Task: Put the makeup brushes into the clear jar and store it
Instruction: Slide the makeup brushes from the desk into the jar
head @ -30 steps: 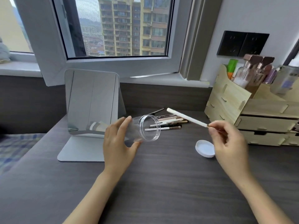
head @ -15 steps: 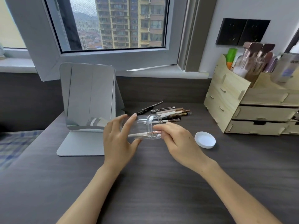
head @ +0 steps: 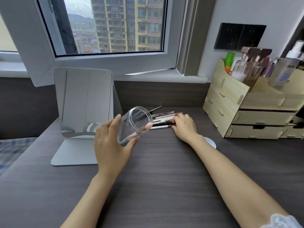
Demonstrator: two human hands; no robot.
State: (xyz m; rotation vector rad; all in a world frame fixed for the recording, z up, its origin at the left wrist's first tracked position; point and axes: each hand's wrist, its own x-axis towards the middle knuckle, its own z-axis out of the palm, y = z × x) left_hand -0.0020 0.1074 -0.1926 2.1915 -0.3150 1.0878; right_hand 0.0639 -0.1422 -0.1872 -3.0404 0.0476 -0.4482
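The right hand [head: 185, 127] covers the brush pile's [head: 162, 120] ends; its forearm hides most of the white lid [head: 211, 143]; bottle labels blur.

Clear jar [head: 134, 125]: 1, in my left hand [head: 110, 146]
Brush in the jar [head: 139, 131]: 1
Brushes and pencils loose on the worktop [head: 162, 120]: a heap under my right hand [head: 185, 127], too overlapped to count
White lid [head: 210, 143]: 1
Mirror [head: 85, 102]: 1
Wooden organiser [head: 243, 112]: 1
Wall sockets [head: 239, 37]: 2
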